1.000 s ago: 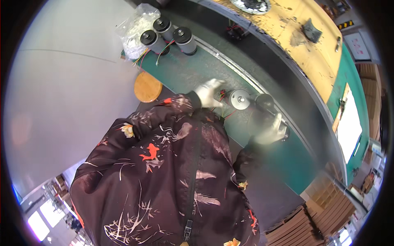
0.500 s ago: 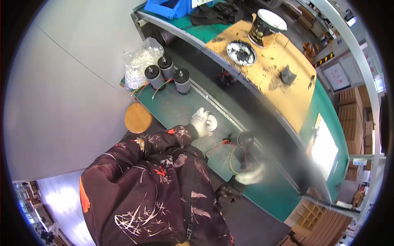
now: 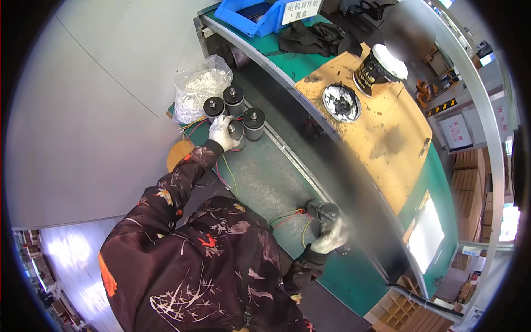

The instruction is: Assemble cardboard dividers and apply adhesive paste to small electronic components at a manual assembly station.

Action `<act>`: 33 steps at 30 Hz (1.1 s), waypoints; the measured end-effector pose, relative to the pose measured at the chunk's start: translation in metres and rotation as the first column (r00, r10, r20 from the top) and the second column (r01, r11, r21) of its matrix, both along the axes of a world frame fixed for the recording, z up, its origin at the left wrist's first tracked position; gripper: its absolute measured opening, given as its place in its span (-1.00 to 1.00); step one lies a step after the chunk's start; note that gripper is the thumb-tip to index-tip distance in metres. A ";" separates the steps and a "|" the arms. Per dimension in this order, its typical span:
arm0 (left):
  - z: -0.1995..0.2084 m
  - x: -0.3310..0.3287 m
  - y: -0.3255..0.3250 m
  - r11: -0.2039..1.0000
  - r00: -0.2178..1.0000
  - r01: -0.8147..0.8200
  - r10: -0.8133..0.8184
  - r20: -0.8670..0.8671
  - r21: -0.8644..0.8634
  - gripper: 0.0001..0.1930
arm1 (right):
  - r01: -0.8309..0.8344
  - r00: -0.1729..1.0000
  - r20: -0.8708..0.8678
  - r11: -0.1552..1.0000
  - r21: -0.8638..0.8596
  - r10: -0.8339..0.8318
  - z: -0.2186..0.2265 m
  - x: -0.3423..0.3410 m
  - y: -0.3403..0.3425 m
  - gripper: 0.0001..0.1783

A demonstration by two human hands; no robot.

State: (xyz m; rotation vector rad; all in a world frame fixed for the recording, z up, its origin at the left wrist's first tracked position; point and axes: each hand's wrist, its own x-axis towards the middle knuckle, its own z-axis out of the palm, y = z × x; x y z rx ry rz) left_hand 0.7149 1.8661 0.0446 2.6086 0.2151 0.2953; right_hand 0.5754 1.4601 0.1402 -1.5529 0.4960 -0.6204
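Observation:
Both my hands wear white gloves. My left hand (image 3: 222,133) is closed round a dark-topped cylindrical motor (image 3: 237,131) at the far left of the green bench. Three similar motors stand upright beside it: one motor (image 3: 214,107), another motor (image 3: 233,98) and a third motor (image 3: 254,123). Coloured wires trail from the group toward me. Farther right, my right hand (image 3: 332,238) grips the side of another dark motor (image 3: 327,211), whose red, green and yellow wires (image 3: 290,214) lie on the bench. The fingers of this hand are partly hidden.
A clear bag of white pieces (image 3: 202,88) sits behind the motors. A metal rail (image 3: 287,148) runs along the bench. Beyond a gap, a raised shelf bears stained cardboard (image 3: 401,166), a black-smeared lid (image 3: 341,103), a tub (image 3: 381,69) and a blue bin (image 3: 249,19). A round wooden stool (image 3: 180,154) stands left.
My left hand has moved far left with a motor to the standing group. My right hand has closed on the wired motor. The grey lump no longer shows on the cardboard.

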 end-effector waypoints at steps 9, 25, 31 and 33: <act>-0.090 -0.072 -0.039 0.858 0.859 0.509 -0.499 -0.113 0.074 -0.38 | -0.182 0.938 0.292 0.982 -0.047 0.188 0.149 0.200 0.032 -0.88; -0.197 -0.100 0.095 0.931 0.811 -0.362 0.293 -0.507 -0.041 -0.21 | -0.305 0.876 0.236 0.861 -0.408 0.422 0.144 0.226 0.016 -0.85; -0.218 -0.174 0.050 0.886 0.797 -0.461 0.385 -0.466 -0.056 -0.27 | -0.020 0.979 0.170 0.885 -0.464 0.111 0.102 0.106 -0.059 -0.88; -0.234 -0.201 0.047 0.886 0.729 -0.463 0.361 -0.582 -0.030 -0.32 | 0.010 0.997 0.072 0.902 -0.431 0.024 0.065 0.072 -0.085 -0.88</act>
